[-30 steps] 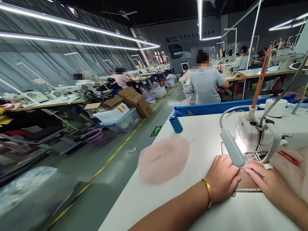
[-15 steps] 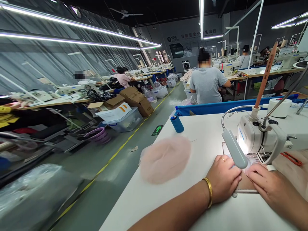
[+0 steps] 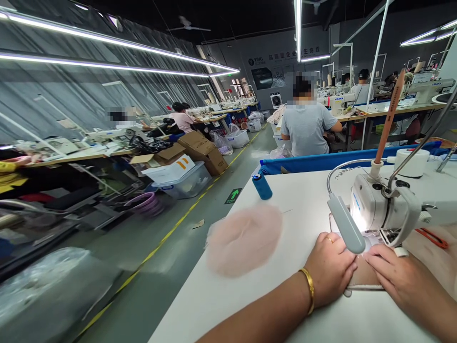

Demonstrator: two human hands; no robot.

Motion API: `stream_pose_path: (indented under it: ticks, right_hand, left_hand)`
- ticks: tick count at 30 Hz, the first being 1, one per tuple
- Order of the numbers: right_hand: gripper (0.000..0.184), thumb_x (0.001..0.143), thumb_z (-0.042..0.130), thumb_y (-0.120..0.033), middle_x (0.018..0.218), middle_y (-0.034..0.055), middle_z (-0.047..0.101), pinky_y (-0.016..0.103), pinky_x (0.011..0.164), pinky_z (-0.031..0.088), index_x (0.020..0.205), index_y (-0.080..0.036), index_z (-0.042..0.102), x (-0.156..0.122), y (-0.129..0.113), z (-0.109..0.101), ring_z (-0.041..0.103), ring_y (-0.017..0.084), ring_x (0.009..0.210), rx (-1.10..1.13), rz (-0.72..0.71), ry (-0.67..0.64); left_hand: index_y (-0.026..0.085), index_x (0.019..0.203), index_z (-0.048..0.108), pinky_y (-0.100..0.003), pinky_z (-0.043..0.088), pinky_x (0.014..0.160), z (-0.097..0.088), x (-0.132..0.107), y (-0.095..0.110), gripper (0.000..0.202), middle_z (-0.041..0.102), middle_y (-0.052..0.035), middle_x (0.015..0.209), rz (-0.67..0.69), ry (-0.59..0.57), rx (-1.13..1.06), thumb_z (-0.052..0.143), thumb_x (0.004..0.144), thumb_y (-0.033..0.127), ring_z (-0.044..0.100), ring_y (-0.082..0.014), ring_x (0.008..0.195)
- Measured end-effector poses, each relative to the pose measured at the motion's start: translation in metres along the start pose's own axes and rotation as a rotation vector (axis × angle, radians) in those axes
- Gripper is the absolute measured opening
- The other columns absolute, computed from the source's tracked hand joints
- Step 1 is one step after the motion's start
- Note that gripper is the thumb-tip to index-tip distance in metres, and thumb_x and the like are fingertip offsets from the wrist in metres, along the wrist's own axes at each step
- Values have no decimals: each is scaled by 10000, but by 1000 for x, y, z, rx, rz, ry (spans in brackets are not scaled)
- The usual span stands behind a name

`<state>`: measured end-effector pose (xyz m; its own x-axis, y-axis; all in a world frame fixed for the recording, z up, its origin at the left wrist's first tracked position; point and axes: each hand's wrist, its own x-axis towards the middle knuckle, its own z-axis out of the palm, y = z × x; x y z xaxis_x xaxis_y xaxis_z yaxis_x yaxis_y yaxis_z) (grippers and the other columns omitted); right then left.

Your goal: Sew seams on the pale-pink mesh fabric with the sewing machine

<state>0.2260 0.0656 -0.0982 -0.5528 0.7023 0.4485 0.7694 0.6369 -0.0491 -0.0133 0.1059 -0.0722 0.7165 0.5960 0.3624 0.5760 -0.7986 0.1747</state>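
Both hands rest at the front of a white sewing machine [image 3: 373, 200], beside its lit needle area. My left hand [image 3: 330, 267], with a ring and a gold bracelet, presses its closed fingers on the left part of a beige fabric piece [image 3: 366, 275]. On the right part, my right hand [image 3: 402, 274] holds the same fabric with bunched fingers, close to the presser foot. A grey lamp head [image 3: 346, 224] hides the needle and some fingertips. To the right lie red-orange thread snips [image 3: 432, 238] on more beige cloth [image 3: 446, 259].
Round pale pink tulle [image 3: 244, 240] lies left on the white table [image 3: 285, 305], with a blue thread spool [image 3: 262, 186] behind it. A brown pencil [image 3: 392, 114] stands upright on the machine. Past the table's left edge runs an aisle; a person in grey [image 3: 307, 126] sits ahead.
The view has shifted very slightly. Both hands stay on the fabric in nearly the same place, with no clear movement of the cloth.
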Motion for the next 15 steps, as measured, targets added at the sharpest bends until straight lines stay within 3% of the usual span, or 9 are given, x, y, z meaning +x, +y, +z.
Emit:
stream_pose_path:
  ticks: [8, 12, 15]
  right_hand:
    - [411, 1051, 352, -131, 1201, 142, 762, 292, 555, 535, 1274, -193, 692, -13, 9, 23, 688, 175, 662, -42, 156, -11]
    - [402, 1066, 388, -193, 1253, 119, 762, 306, 628, 591, 1313, -240, 701, -13, 12, 25, 732, 200, 776, -20, 200, -16]
    - [397, 1064, 409, -215, 1258, 93, 778, 299, 643, 599, 1288, -269, 732, -14, 14, 24, 744, 199, 796, -1, 175, 12]
  left_hand:
    - [221, 1047, 745, -489, 555, 972, 1, 7, -7, 138, 739, -96, 1134, -111, 17, -121, 651, 973, 290, 664, -304, 1074]
    - [190, 1054, 747, -512, 579, 964, 5, 30, -25, 153, 741, -121, 1078, -327, 35, -245, 665, 932, 231, 687, -326, 1035]
    - [162, 1121, 740, -537, 600, 923, 12, 55, -35, 225, 726, -148, 1083, -310, 39, -275, 677, 976, 323, 696, -349, 1029]
